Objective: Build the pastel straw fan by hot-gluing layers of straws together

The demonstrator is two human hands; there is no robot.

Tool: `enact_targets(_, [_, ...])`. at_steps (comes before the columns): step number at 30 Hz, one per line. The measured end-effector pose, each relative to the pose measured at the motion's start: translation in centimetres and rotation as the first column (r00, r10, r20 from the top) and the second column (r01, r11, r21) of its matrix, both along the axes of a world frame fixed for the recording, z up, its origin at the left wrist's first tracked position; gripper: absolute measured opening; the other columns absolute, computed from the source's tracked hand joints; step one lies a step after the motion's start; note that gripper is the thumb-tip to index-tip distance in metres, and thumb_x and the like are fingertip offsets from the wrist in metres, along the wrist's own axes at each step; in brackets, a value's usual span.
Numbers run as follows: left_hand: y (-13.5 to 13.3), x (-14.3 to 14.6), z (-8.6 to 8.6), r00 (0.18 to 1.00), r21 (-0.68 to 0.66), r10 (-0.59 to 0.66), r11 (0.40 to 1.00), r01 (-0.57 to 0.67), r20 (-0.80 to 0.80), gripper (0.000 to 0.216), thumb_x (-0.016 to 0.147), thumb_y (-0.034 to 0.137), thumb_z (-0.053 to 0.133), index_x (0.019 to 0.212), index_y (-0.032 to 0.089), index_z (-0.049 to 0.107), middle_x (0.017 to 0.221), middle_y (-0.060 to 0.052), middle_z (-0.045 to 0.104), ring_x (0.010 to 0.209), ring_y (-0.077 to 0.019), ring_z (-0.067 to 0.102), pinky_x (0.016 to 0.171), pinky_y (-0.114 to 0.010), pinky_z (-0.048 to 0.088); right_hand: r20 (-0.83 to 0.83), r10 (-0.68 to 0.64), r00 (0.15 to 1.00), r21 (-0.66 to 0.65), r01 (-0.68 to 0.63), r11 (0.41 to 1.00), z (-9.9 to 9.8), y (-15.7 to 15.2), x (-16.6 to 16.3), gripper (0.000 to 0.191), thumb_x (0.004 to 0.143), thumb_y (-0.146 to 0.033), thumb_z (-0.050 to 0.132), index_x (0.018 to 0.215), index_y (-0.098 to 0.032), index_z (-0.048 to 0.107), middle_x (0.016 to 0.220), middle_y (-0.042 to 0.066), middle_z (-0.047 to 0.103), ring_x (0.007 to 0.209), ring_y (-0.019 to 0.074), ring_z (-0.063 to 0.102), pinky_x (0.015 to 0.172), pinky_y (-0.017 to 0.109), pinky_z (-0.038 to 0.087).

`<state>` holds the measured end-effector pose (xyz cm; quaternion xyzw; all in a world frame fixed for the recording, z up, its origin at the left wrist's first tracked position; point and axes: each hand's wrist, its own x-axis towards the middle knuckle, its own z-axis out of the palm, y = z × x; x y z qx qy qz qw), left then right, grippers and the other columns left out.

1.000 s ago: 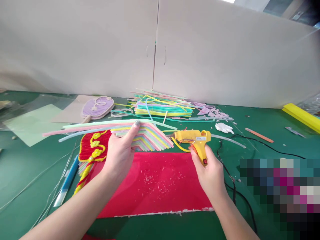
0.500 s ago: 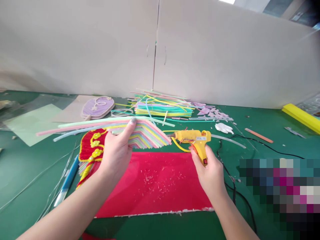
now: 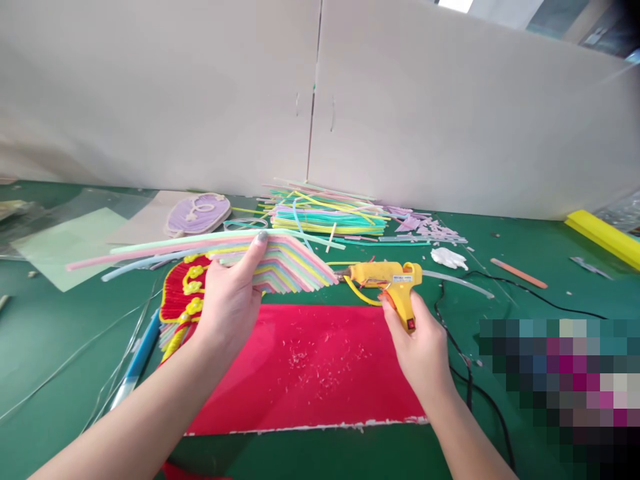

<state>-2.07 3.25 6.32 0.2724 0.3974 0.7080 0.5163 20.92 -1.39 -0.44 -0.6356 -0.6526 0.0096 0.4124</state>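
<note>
Both hands are full near the far edge of the red sheet [image 3: 325,373]. The left hand [image 3: 235,287] pinches the striped piece [image 3: 295,263] with its thumb on top; its other fingers are mostly hidden. The right hand [image 3: 423,340] wraps around the handle of the yellow glue gun [image 3: 383,272]. Just now, the striped piece has slid a little to the left, while the gun has stayed put. Now the gun's tip is close to the corner of the pink edge, so that side seems nearly done. The striped piece is held up above the sheet's far edge. It has bent pink, yellow, green and blue stripes, side by side, and long loose ends poke out past the sheet's left side.
</note>
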Motion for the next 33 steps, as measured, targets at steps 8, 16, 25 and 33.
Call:
enact_targets(8, [0.5,-0.3,0.1,0.997,0.008,0.018,1.0,-0.019,0.071,0.028,0.062,0.023,0.085,0.085,0.017,0.07,0.077,0.005,0.074,0.064,-0.0114,0.069,0.069,-0.022,0.059,-0.056,-0.051,0.997,-0.052,0.048,0.997,0.2,0.3,-0.3,0.033,0.085,-0.048,0.054,0.089,-0.016,0.062,0.07,0.006,0.067,0.05,0.0132,0.055,0.046,0.023,0.042])
enact_targets(16, [-0.2,0.4,0.0,0.994,-0.041,-0.062,0.997,0.066,0.089,0.024,0.064,0.022,0.083,0.084,0.015,0.07,0.079,0.0,0.075,0.067,-0.0148,0.07,0.064,-0.023,0.059,0.089,-0.041,0.995,-0.188,0.057,0.981,-1.1,0.8,0.3,0.045,0.082,-0.056,0.054,0.098,-0.015,0.061,0.083,0.011,0.065,0.074,0.0232,0.062,0.059,0.031,0.05])
enact_targets(25, [-1.3,1.6,-0.7,0.973,-0.163,-0.21,0.961,0.223,0.097,0.03,0.064,0.027,0.082,0.091,0.016,0.072,0.086,-0.003,0.075,0.077,-0.0183,0.071,0.064,-0.022,0.058,0.143,0.101,0.985,-0.122,-0.084,0.989,-0.9,0.6,0.6,0.038,0.086,-0.055,0.054,0.091,-0.021,0.069,0.09,0.008,0.067,0.081,0.0232,0.062,0.068,0.036,0.049])
enact_targets(33, [-2.2,2.6,-1.7,0.944,-0.252,-0.32,0.91,0.33,0.081,0.029,0.066,0.031,0.082,0.089,0.017,0.071,0.081,-0.001,0.074,0.067,-0.0128,0.069,0.061,-0.019,0.056,-0.272,0.239,0.932,-0.032,-0.257,0.966,1.4,-0.2,-0.1,0.021,0.094,-0.034,0.048,0.097,-0.022,0.065,0.097,0.007,0.07,0.086,0.0191,0.067,0.068,0.027,0.054])
